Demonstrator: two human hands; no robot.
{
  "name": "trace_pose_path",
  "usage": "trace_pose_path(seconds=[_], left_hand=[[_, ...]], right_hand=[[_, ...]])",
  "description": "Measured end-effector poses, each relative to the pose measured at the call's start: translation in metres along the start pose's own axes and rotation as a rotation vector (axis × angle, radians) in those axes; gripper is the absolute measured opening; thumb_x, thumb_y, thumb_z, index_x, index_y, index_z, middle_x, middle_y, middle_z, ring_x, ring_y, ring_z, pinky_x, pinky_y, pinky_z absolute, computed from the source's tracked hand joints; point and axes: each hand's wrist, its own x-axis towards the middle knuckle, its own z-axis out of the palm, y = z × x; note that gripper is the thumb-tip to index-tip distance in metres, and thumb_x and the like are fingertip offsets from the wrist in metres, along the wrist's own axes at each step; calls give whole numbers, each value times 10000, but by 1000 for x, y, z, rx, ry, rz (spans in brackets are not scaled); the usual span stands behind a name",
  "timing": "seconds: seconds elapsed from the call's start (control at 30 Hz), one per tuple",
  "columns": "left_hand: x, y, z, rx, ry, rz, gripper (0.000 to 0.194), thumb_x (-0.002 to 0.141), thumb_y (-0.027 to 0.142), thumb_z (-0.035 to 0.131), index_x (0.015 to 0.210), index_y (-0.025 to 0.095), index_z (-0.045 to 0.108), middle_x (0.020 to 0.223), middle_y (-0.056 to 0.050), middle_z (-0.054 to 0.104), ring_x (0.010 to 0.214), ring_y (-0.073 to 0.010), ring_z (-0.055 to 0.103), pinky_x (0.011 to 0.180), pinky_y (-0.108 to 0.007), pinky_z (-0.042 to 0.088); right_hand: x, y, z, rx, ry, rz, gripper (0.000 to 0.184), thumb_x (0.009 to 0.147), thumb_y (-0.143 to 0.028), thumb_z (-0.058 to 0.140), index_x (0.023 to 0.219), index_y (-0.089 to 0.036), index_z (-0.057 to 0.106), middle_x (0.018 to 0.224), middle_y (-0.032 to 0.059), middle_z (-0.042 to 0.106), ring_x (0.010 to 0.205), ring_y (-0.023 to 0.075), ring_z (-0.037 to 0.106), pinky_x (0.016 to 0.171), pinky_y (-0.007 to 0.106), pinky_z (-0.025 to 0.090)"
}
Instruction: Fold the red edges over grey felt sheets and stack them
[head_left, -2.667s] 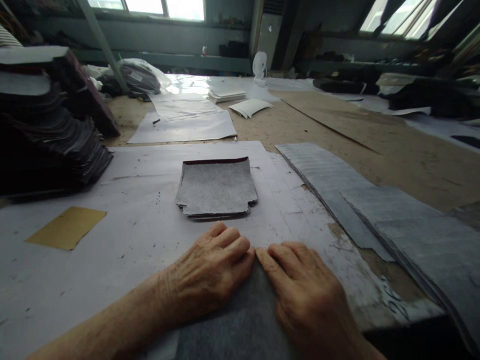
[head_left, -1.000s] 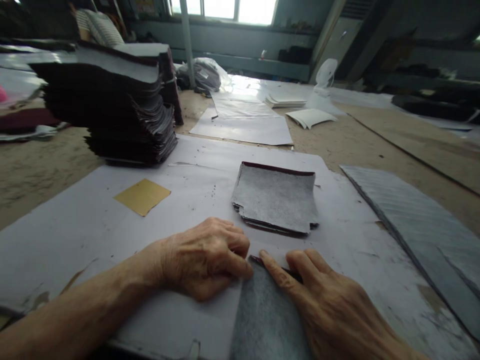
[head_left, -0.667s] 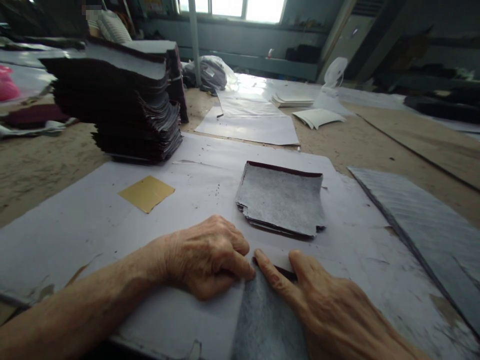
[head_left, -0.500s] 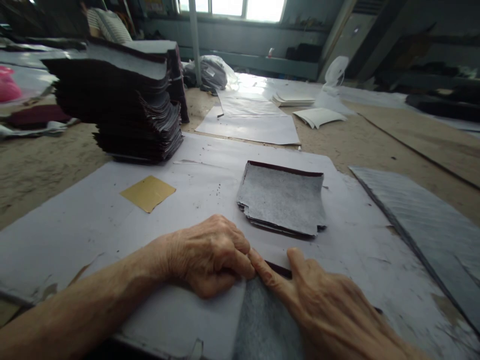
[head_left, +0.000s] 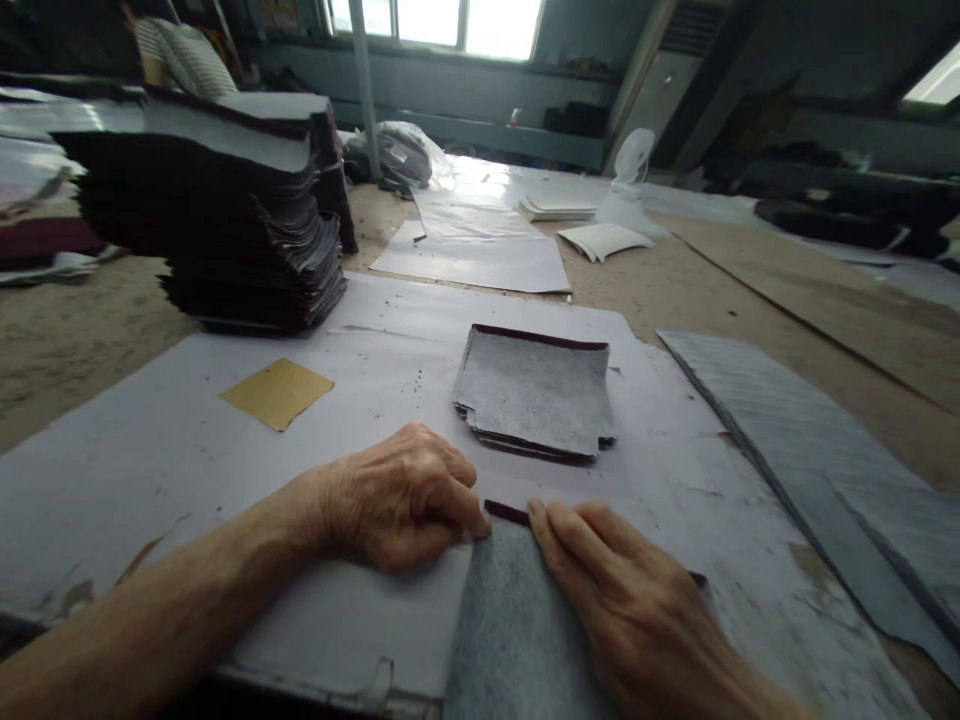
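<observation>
My left hand (head_left: pixel 412 500) curls at the corner of a gray sheet (head_left: pixel 506 620); my right hand (head_left: pixel 626 580) lies across its dark edge (head_left: pixel 507 512). Whether either grip pinches, I cannot tell.

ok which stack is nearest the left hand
The small notched grey stack, just beyond the left hand; the tall dark stack and the long grey stack lie farther off.

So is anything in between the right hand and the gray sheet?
No, nothing I can see. The right hand lies right on the gray sheet, its fingers reaching the dark red strip at the far edge. Whatever is under the palm is hidden.
</observation>
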Motion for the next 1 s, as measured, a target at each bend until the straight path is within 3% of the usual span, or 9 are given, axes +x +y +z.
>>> trace_pose_path(seconds=[0.17,0.27,0.37,0.47,0.57,0.67,0.7,0.87,1.0], left_hand=[[10,7,6,-75,211,-79,216,782,179,508,944,147,648,841,-55,548,765,-141,515,696,-275,423],[16,9,12,92,158,-86,210,804,227,550,996,195,628,893,-48,564,818,-163,511,771,-329,407],[18,10,15,173,117,-114,197,778,189,566,962,222,627,858,-25,564,794,-159,509,797,-351,391],[18,12,15,154,149,-157,269,721,142,610,969,245,626,870,-13,561,819,-159,510,845,-369,371],[17,13,16,58,237,-152,294,685,154,655,964,243,639,896,-21,561,843,-163,515,832,-352,376],[16,11,19,-67,275,-100,130,797,243,563,878,215,661,815,-24,575,788,-144,529,769,-306,394],[15,11,19,-92,282,-91,164,839,263,508,835,200,659,765,-22,571,752,-134,529,747,-293,396],[15,11,19,-45,352,-59,244,876,256,403,728,155,569,654,-19,499,657,-121,488,644,-264,368],[16,12,19,44,345,-6,215,883,208,342,731,161,486,662,-19,475,656,-127,463,630,-264,348]], right_hand=[[-6,-2,1,34,43,51,387,837,-5,275,1120,-47,537,964,120,586,814,197,501,694,325,510],[-19,8,0,28,80,120,383,834,-27,323,1141,-132,527,985,91,572,842,192,499,690,317,482],[-26,14,5,-47,84,207,264,830,-102,425,1039,-190,559,894,61,568,796,200,504,650,322,453],[-20,13,10,63,36,315,165,759,-72,473,832,-194,556,793,33,548,768,183,514,639,288,438],[-7,9,6,181,1,344,189,685,-19,450,722,-192,517,780,25,546,783,163,524,633,242,429],[6,6,-6,215,27,299,171,672,-32,448,699,-189,511,798,31,556,795,162,524,640,237,419],[9,6,-10,223,27,294,162,676,-38,451,699,-186,510,797,31,563,789,159,527,641,236,415],[22,3,-23,331,-101,494,116,752,-89,482,729,-182,547,731,-6,605,689,118,560,610,203,390],[28,-1,-23,310,-114,570,101,701,-79,503,668,-168,538,670,-11,598,632,115,545,577,210,349]])
